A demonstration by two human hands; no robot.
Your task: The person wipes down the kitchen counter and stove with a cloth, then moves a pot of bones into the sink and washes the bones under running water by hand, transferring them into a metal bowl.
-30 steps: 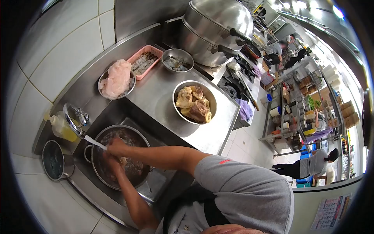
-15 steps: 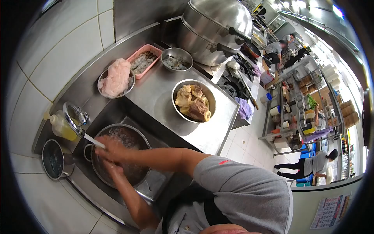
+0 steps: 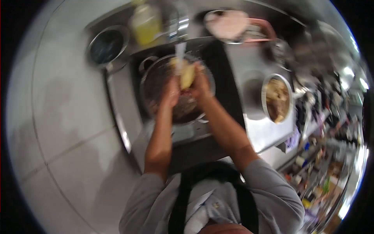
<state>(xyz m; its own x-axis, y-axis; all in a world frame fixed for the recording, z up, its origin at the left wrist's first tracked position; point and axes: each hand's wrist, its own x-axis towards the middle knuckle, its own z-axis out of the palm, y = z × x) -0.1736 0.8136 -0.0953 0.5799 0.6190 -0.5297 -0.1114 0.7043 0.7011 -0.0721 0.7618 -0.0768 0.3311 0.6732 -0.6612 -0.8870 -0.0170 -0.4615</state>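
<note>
My left hand (image 3: pixel 170 93) and my right hand (image 3: pixel 200 82) are both over a round metal pot (image 3: pixel 152 84) standing in the sink. Between them is a pale-yellow piece of meat (image 3: pixel 187 76), blurred by motion, with the fingers of each hand curled against its sides. A stream of water (image 3: pixel 180 54) from the tap (image 3: pixel 178 25) falls onto or close to the piece. Cloudy reddish-brown water (image 3: pixel 186 109) fills the pot below. On the steel counter to the right, a metal bowl (image 3: pixel 265 97) holds several chunks of meat and bone.
A dark-looking metal pan (image 3: pixel 107 46) and a bottle of yellow liquid (image 3: pixel 146 25) stand behind the sink at the left. Farther right are a bowl of pale pink meat (image 3: pixel 227 24), a pink basket (image 3: pixel 269 30), a small metal bowl (image 3: pixel 281 52) and a large steamer (image 3: pixel 331 46).
My head view has swung round, so the sink now lies nearer the centre. The pale-yellow piece now shows between my hands, which were rubbing together under the tap before.
</note>
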